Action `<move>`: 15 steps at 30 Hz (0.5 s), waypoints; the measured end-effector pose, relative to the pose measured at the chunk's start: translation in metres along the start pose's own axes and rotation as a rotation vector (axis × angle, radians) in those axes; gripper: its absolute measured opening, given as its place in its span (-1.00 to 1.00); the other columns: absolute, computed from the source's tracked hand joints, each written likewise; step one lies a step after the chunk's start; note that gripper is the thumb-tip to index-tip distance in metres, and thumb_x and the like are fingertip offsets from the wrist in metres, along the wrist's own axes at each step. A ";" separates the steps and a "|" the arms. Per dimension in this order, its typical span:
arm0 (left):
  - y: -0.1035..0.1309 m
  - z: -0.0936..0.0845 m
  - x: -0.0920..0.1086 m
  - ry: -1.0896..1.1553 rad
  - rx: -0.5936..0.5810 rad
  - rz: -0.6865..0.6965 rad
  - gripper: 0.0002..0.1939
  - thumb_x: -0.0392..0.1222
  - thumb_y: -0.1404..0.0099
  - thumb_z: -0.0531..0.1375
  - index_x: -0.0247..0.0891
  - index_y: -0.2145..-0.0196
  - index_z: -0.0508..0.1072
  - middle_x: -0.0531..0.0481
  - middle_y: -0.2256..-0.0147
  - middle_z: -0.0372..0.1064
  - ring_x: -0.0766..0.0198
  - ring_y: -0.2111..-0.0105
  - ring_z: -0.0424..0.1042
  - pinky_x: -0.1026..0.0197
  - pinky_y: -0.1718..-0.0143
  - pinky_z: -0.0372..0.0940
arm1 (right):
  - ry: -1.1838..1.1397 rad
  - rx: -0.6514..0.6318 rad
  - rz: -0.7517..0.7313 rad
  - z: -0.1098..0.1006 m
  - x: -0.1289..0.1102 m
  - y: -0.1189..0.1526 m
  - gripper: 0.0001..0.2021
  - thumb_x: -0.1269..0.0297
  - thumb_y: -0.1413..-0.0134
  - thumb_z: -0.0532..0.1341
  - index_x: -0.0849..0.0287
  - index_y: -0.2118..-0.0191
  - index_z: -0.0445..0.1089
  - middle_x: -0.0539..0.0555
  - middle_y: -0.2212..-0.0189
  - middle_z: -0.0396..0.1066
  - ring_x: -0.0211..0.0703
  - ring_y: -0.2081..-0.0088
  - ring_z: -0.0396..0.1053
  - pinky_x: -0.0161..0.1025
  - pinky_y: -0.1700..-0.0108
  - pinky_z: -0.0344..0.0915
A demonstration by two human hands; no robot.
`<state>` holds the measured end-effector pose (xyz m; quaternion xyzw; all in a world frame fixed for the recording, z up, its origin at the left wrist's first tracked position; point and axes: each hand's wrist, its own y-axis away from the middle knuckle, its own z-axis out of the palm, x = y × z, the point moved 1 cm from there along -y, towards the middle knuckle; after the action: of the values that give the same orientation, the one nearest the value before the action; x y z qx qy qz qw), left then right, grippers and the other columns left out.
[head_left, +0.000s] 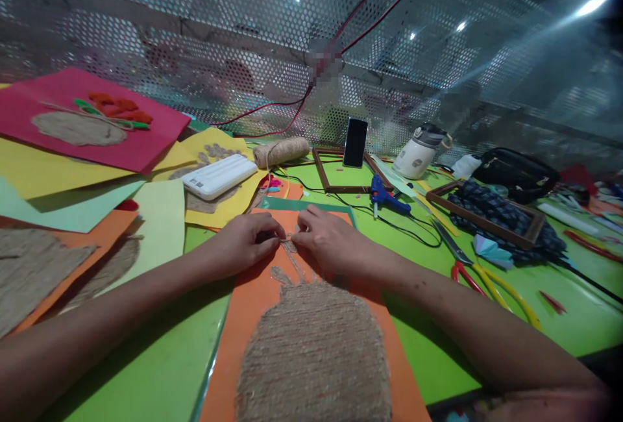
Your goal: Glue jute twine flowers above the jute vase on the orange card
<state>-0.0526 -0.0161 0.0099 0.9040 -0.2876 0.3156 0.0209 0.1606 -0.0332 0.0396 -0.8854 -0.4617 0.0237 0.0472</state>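
An orange sheet (224, 370) lies in front of me, bearing a large rounded shape of glued jute twine (316, 350) with thin twine strands rising from its top. My left hand (246, 243) and my right hand (326, 237) meet near the sheet's far end. Fingertips of both hands pinch a thin piece of jute twine (290, 245) against the paper. The right fingers partly cover the twine there. A green board edge (311, 204) shows beneath the sheet's far side.
A twine roll (282, 151), white power bank (219, 176) and paper crafts (92, 117) lie left and behind. Beyond the hands are a blue glue gun (387, 196), upright phone (355, 143), frames (335, 188) and bottle (416, 156). Scissors (491, 285) lie right.
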 end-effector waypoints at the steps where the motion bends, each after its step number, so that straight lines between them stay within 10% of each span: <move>1: 0.000 0.001 0.000 -0.016 0.004 0.026 -0.74 -0.14 -0.31 0.13 -0.26 0.22 0.60 -0.09 0.29 0.57 0.19 0.30 0.50 0.17 0.25 0.33 | 0.020 -0.006 -0.017 0.000 -0.001 0.001 -0.92 0.45 -0.20 0.21 0.21 0.29 0.46 0.18 0.22 0.32 0.00 0.15 0.13 -0.12 0.25 0.09; 15: 0.000 0.006 0.001 -0.139 0.035 0.090 -0.74 -0.20 -0.34 0.12 -0.26 0.26 0.62 -0.09 0.31 0.55 0.20 0.33 0.48 0.18 0.25 0.30 | -0.132 0.060 0.033 0.008 0.002 -0.004 -0.75 0.39 -0.36 0.10 0.20 0.32 0.47 0.15 0.26 0.36 -0.05 0.19 0.16 -0.13 0.18 0.11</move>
<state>-0.0487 -0.0176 0.0058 0.9101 -0.3233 0.2577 -0.0290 0.1580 -0.0288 0.0320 -0.8876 -0.4484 0.0966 0.0427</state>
